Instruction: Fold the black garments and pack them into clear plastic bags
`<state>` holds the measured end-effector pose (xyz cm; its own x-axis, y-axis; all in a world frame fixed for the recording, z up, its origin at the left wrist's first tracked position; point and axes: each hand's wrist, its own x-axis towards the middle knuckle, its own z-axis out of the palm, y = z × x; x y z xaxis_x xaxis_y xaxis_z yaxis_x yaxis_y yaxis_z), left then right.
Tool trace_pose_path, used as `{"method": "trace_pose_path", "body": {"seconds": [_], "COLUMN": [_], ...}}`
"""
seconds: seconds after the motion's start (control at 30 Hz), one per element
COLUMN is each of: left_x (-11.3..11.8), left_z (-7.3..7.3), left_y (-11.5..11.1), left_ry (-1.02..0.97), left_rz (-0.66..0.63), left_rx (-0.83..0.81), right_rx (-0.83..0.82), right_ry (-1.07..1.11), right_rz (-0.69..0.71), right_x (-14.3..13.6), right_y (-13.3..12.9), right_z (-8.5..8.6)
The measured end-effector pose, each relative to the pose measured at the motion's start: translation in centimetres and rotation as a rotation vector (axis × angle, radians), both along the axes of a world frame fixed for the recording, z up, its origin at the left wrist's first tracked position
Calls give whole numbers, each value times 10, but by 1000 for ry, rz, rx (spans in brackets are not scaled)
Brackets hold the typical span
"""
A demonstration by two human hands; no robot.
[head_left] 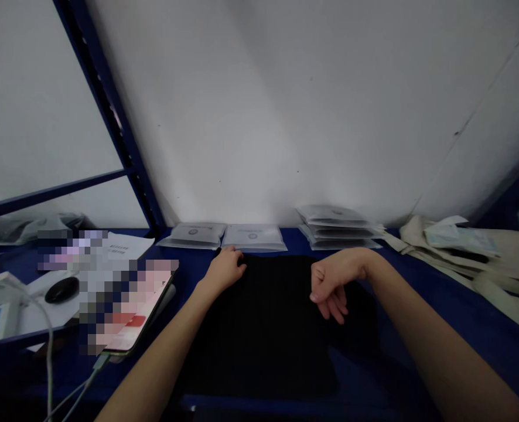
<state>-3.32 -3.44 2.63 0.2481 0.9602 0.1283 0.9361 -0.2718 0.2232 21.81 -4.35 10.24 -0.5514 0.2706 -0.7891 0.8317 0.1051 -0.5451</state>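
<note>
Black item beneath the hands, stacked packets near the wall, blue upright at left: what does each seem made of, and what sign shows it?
Black item: probably fabric, matte; soft edges and no shine.
Stacked packets: seemingly plastic film, frosted; pale, translucent margins overhang.
Blue upright: likely painted metal, evenly coloured; straight edges and a row of small light marks, perhaps holes.

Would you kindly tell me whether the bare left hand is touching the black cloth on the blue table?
Touching: in the head view, the left hand lies on the black cloth at its far left corner, curled fingers against the fabric.
</note>
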Motion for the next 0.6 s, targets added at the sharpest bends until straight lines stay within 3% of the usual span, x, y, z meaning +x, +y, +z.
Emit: {"method": "trace_pose_path", "body": {"seconds": [0.17, 0.3, 0.5, 0.6], "left_x": [2, 1, -6, -9], "left_z": [-7, -9, -4, -2], "left_y": [0, 1, 1, 1], "left_ry": [26, 8, 39, 73], "left_rz": [-30, -31, 191, 228], "left_rx": [25, 23, 63, 58], "right_rx": [142, 129, 142, 147], "right_ry": [-190, -325, -364, -349], "right_rz": [-147, -221, -302, -325], "right_x": [3, 14, 29, 34], "right_y": [16, 31, 36, 36], "right_z": [-20, -37, -39, -43]}}
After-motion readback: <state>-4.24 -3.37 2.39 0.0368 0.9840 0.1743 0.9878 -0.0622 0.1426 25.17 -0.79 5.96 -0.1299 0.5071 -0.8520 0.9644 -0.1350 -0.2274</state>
